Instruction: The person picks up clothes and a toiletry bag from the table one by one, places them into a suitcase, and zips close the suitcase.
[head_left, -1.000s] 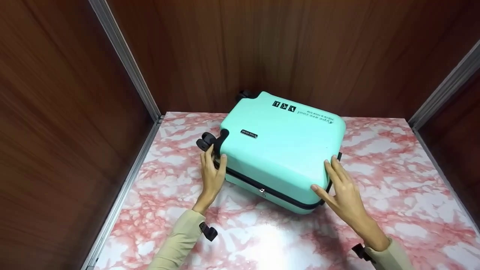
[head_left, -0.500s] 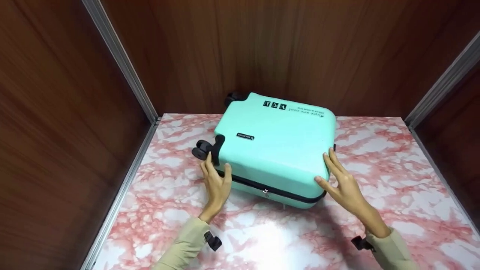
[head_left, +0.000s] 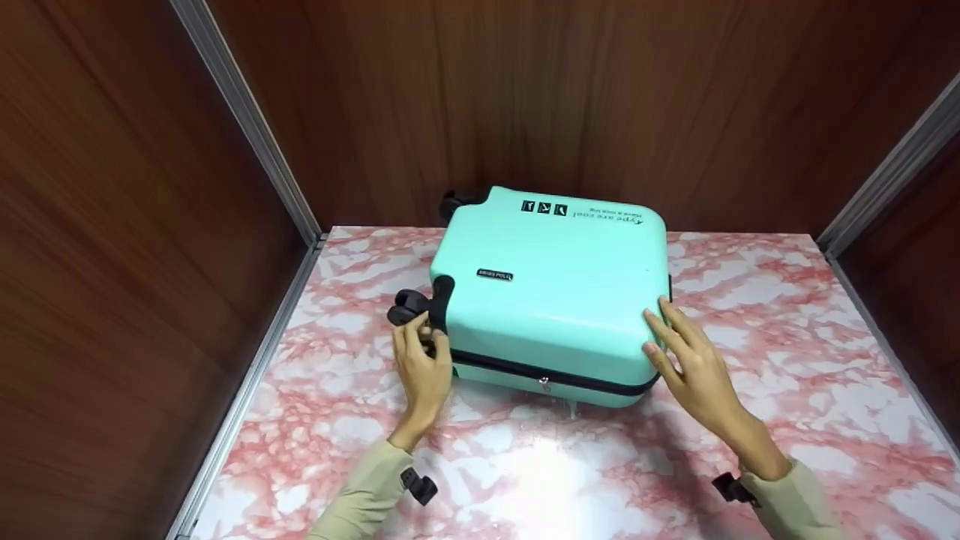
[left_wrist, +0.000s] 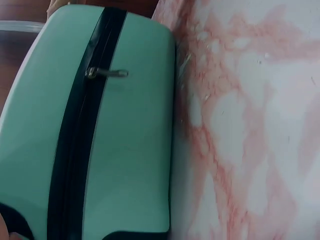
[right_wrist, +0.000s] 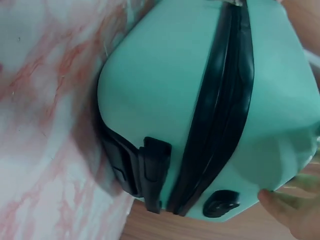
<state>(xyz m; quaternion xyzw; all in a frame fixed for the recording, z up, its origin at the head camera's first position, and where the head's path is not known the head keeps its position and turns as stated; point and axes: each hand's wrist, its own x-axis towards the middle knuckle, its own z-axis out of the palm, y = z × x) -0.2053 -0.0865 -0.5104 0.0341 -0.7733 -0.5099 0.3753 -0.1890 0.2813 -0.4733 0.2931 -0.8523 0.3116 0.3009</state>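
A mint-green hard-shell suitcase lies flat on its broad side, its wheels at the left end and its zipped long side facing me. At the near left corner, my left hand grips beside the black wheel, thumb at the front side and fingers bent round toward the wheel. Fairly straight fingers of my right hand touch the suitcase's right end near the front corner. A metal zipper pull hangs from the black zipper band in the left wrist view. The right wrist view shows a black carry handle on the right end.
The suitcase rests on a red-and-white marbled surface. Dark brown wood-look panels stand behind and at both sides, joined by grey metal corner strips. The suitcase's far edge is close to the back panel.
The suitcase has turned slightly and shifted left, its near wheel end coming toward me and its front right corner moving away. Both hands have stayed at its ends.
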